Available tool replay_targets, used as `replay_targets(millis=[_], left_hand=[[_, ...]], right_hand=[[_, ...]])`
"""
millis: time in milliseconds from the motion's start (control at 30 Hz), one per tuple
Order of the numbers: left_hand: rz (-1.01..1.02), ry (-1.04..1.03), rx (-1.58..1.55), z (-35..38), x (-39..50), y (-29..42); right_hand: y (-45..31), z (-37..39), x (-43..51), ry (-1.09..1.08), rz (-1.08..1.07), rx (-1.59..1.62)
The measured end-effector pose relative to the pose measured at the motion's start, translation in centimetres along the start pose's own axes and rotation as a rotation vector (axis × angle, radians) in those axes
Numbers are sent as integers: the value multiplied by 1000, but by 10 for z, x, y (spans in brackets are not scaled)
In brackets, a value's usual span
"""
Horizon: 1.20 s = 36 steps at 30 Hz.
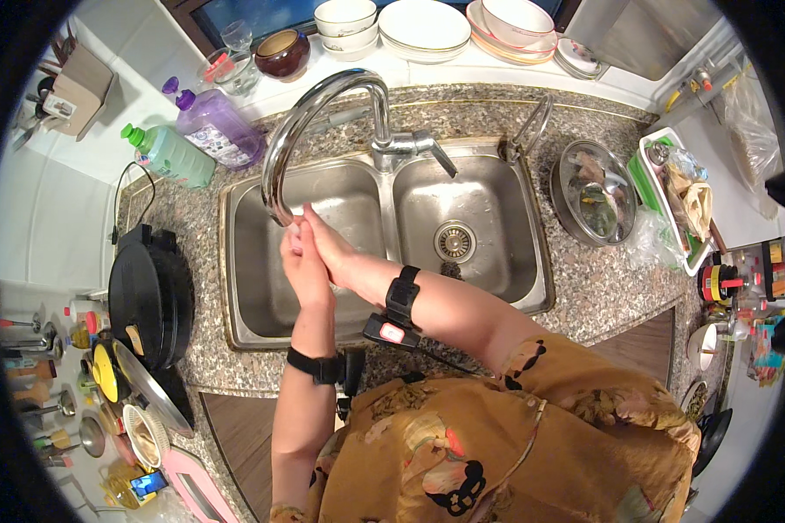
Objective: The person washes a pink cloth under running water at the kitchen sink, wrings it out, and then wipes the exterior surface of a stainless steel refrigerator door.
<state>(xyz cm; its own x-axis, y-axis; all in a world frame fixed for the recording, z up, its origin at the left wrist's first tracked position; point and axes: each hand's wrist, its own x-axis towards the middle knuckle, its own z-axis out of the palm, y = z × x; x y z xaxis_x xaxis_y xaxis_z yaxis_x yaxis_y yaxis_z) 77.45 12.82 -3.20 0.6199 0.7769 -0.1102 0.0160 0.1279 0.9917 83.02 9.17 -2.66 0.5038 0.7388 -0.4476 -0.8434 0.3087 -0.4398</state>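
My left hand (304, 271) and my right hand (331, 252) are pressed together over the left basin (360, 196) of a stainless steel double sink. They meet right under the spout of a curved chrome faucet (281, 150). Whether anything lies between my palms is hidden. Water from the spout is hard to make out. The faucet's lever (441, 157) points towards the right basin (504, 242), which has a round drain strainer (455, 242). A dark scrubber-like object (451, 269) lies partly behind my right forearm.
To the left are a purple pump bottle (219, 131), a green bottle (176, 157) and a black electric griddle (149, 294). An oval lidded pot (562, 202) and a white-rimmed basket (651, 176) stand at right. Stacked plates (425, 33) and bowls (347, 19) line the back ledge.
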Motion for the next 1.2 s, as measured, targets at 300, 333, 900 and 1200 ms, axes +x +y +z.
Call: replay_targets(millis=[300, 333, 900, 1200], left_hand=[[-376, -117, -272, -20, 21, -4], [-477, -180, -404, -17, 15, -5], [-628, -370, -310, -33, 3, 11], [-653, -344, -393, -31, -3, 5]], right_hand=[[15, -33, -6, -32, -402, -1001], [16, -40, -5, 30, -516, -1215], [-159, -70, -38, 569, -1379, -1650], [-111, -128, -17, 633, -1379, -2004]])
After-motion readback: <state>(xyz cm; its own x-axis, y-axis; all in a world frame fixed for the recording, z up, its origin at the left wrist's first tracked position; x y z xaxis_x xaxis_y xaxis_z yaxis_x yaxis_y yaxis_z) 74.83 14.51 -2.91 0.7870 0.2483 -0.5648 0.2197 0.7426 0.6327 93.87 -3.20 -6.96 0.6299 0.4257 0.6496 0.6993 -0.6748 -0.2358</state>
